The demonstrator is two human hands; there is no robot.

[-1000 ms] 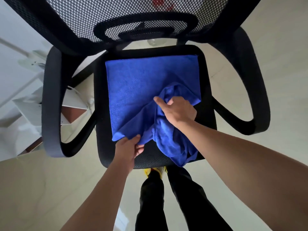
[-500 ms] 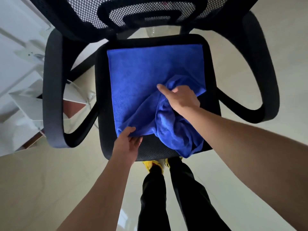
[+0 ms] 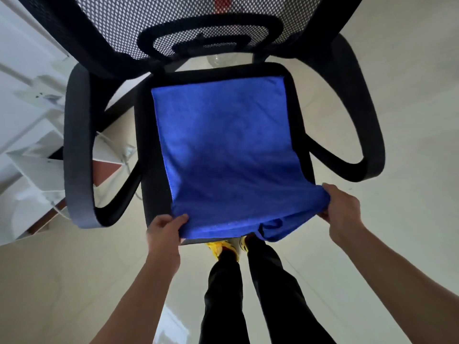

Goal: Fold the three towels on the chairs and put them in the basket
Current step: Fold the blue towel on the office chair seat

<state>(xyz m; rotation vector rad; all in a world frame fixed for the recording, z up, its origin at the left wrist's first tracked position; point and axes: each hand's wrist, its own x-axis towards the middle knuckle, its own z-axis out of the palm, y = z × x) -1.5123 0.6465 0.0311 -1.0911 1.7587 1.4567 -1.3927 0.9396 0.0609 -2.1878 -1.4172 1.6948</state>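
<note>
A blue towel (image 3: 228, 145) lies spread flat over the seat of a black office chair (image 3: 146, 155) with a mesh back. My left hand (image 3: 165, 230) pinches the towel's near left corner at the seat's front edge. My right hand (image 3: 341, 211) grips the near right corner, pulled out past the seat's right side. The near edge is stretched between both hands, and a small fold of towel hangs below it on the right. No basket and no other towels are in view.
Black armrests curve out on the left (image 3: 77, 150) and right (image 3: 367, 115) of the seat. White shelving (image 3: 29, 150) stands to the left. My legs in black trousers (image 3: 250, 294) and yellow shoes are just under the seat's front edge on a pale floor.
The bunched part of the towel has been pulled out flat. My right hand moved from the middle of the towel to its near right corner; my left hand shifted toward the front edge.
</note>
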